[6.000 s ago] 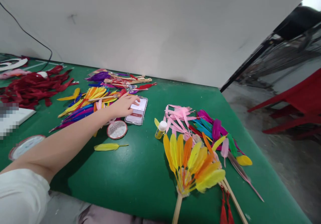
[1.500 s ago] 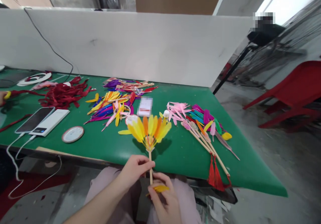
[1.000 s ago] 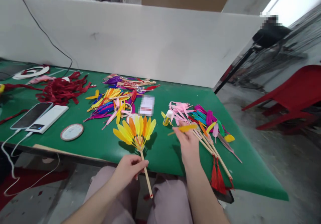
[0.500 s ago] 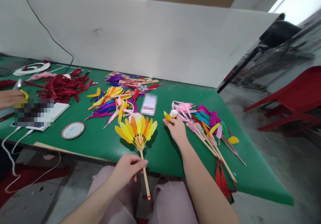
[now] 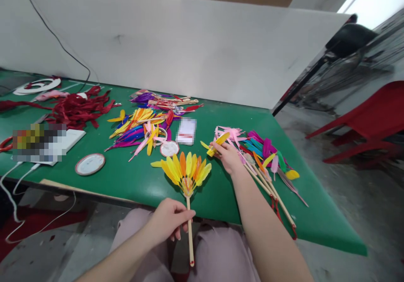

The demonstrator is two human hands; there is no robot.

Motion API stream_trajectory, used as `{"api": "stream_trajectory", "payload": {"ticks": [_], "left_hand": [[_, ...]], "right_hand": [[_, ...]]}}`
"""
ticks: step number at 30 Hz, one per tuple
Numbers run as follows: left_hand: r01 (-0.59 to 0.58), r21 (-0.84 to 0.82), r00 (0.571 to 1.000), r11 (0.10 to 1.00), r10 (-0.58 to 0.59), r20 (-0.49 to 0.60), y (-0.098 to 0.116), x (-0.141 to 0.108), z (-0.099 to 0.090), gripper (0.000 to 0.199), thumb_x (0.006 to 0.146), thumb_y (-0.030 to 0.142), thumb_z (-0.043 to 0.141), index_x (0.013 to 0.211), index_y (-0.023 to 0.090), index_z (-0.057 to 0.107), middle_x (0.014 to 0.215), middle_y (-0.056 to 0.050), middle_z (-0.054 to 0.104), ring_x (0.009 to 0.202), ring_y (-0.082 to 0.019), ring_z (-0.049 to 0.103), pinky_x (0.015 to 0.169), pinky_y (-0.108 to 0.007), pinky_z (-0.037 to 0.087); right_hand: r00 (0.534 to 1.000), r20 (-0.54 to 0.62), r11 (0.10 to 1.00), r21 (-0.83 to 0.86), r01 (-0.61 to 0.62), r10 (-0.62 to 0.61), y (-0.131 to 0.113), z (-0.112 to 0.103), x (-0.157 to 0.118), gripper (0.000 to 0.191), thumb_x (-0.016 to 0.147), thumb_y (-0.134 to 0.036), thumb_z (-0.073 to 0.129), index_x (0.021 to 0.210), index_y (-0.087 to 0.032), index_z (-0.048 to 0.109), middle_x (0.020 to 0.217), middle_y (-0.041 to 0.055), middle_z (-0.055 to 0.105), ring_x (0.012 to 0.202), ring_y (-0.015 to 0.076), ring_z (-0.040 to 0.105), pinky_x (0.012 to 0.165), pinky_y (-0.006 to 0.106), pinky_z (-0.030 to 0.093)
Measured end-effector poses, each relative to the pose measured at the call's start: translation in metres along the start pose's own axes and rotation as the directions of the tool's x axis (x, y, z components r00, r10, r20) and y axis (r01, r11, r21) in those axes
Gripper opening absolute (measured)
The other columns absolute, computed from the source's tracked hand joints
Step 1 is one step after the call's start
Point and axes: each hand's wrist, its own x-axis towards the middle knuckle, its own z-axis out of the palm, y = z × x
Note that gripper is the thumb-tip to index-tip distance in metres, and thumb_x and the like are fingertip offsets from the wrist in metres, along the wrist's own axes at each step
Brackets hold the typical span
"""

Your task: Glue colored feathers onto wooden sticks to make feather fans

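My left hand [image 5: 174, 219] pinches the wooden stick of a feather fan [image 5: 187, 170] near the table's front edge. The fan's yellow and orange feathers spread upward from the stick. To its right, my right hand [image 5: 227, 155] is closed on yellow feathers [image 5: 219, 143] just above the table. Pink feathers [image 5: 229, 134] lie behind that hand. Beside my right forearm are several wooden sticks [image 5: 271, 187] with colourful feathers at their upper ends. A small round dish [image 5: 169, 148] sits behind the fan.
The green table [image 5: 126, 181] holds a feather pile [image 5: 139, 124], a phone [image 5: 186, 131], a round lid [image 5: 90, 164], dark red ribbons [image 5: 75, 109] and a white box [image 5: 71, 142] with cables. A red chair [image 5: 372, 118] stands at the right.
The fan has moved right and tilted more upright with my left hand. My right hand has shifted slightly right, and the yellow feathers in it show more. The co-worker's hand at the left has gone.
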Motion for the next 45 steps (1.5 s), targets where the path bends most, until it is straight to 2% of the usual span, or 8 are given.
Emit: {"api": "stream_trajectory", "payload": {"ticks": [13,22,26,32,35,39,43,45], "left_hand": [[0.002,0.037,0.998,0.999,-0.004,0.056,0.013,0.013,0.007,0.039,0.064,0.050,0.056,0.060,0.012,0.054,0.043,0.004,0.050,0.031,-0.006,0.045,0.028,-0.016,0.032],[-0.051,0.253,0.997,0.966,0.064,-0.044,0.023,0.026,0.018,0.034,0.070,0.045,0.050,0.056,0.014,0.053,0.041,0.003,0.050,0.034,-0.010,0.049,0.034,-0.021,0.038],[-0.120,0.490,0.978,0.863,0.187,-0.090,0.031,0.028,0.021,0.036,0.074,0.043,0.041,0.052,0.016,0.053,0.041,0.001,0.050,0.034,-0.012,0.049,0.038,-0.022,0.037],[-0.211,0.801,0.913,0.560,0.406,-0.043,0.048,0.032,0.021,0.041,0.077,0.039,0.038,0.047,0.017,0.053,0.040,-0.002,0.051,0.037,-0.012,0.049,0.047,-0.023,0.036],[-0.229,0.804,0.883,0.549,0.465,-0.066,0.063,0.035,0.016,0.039,0.076,0.041,0.043,0.047,0.016,0.052,0.038,-0.001,0.048,0.037,-0.013,0.049,0.047,-0.024,0.035],[-0.345,0.413,0.897,0.843,0.426,-0.121,0.102,0.032,0.004,0.043,0.077,0.051,0.039,0.065,0.015,0.059,0.047,0.000,0.053,0.037,-0.011,0.050,0.039,-0.020,0.035],[-0.455,0.113,0.869,0.883,0.468,-0.158,0.136,0.032,-0.003,0.052,0.073,0.061,0.040,0.069,0.014,0.061,0.055,-0.003,0.059,0.044,-0.011,0.056,0.038,-0.018,0.037],[-0.448,0.019,0.887,0.894,0.447,-0.113,0.139,0.036,-0.004,0.055,0.071,0.064,0.041,0.070,0.012,0.062,0.059,-0.005,0.062,0.049,-0.013,0.059,0.040,-0.018,0.038]], "right_hand": [[0.991,-0.102,0.972,0.210,0.108,-0.088,-0.004,-0.002,0.042,0.032,0.043,-0.035,0.078,0.065,-0.017,0.063,0.067,-0.0008,0.065,0.063,0.0104,0.058,0.058,0.022,0.046],[0.971,-0.082,0.933,0.269,0.237,-0.223,-0.040,-0.010,-0.017,0.025,0.055,-0.035,0.073,0.072,-0.019,0.067,0.074,-0.0008,0.065,0.069,0.0103,0.058,0.063,0.023,0.046],[0.954,-0.085,0.918,0.261,0.300,-0.288,-0.052,0.001,-0.042,0.020,0.059,-0.033,0.071,0.072,-0.019,0.067,0.076,-0.0001,0.066,0.070,0.0094,0.057,0.063,0.022,0.045],[0.938,-0.079,0.929,0.130,0.347,-0.339,-0.055,0.014,-0.058,0.021,0.062,-0.033,0.070,0.077,-0.019,0.068,0.082,0.0018,0.067,0.078,0.0136,0.059,0.072,0.029,0.046],[0.911,-0.075,0.914,0.011,0.406,-0.405,-0.051,0.016,-0.061,0.019,0.062,-0.034,0.069,0.075,-0.020,0.069,0.088,0.0027,0.065,0.083,0.0162,0.058,0.074,0.031,0.047],[0.765,-0.056,0.730,-0.349,0.587,-0.642,-0.045,0.014,-0.065,0.016,0.069,-0.034,0.064,0.078,-0.022,0.070,0.088,0.0042,0.060,0.083,0.0178,0.057,0.072,0.032,0.048],[0.398,0.037,0.263,-0.696,0.669,-0.916,-0.039,0.015,-0.070,0.015,0.077,-0.022,0.056,0.083,-0.024,0.070,0.095,0.0062,0.054,0.088,0.0183,0.055,0.075,0.033,0.047],[0.276,0.117,0.088,-0.769,0.633,-0.954,-0.038,0.018,-0.072,0.019,0.078,-0.016,0.054,0.083,-0.024,0.069,0.100,0.0068,0.054,0.093,0.0194,0.053,0.079,0.035,0.046]]}}
